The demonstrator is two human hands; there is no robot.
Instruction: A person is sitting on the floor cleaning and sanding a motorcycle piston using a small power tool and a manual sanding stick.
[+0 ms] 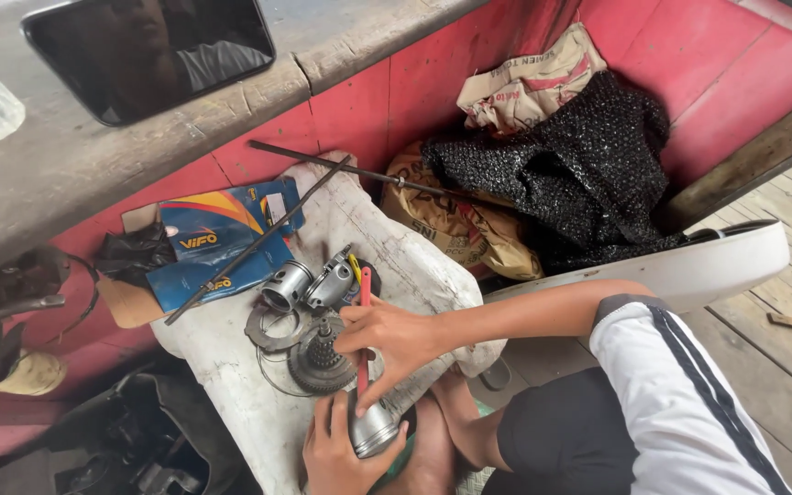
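My left hand (332, 454) wraps a metal piston (373, 431) at the near edge of the white sack (231, 367). My right hand (391, 337) pinches a red tool (364, 335), its long axis pointing down to the piston directly below it. 2 more metal parts (309, 286) lie beyond.

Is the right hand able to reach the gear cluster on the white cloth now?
Probably yes: the right hand, gripping a red-handled tool, sits right beside the gear cluster, with nothing between them. It would need to free its fingers.
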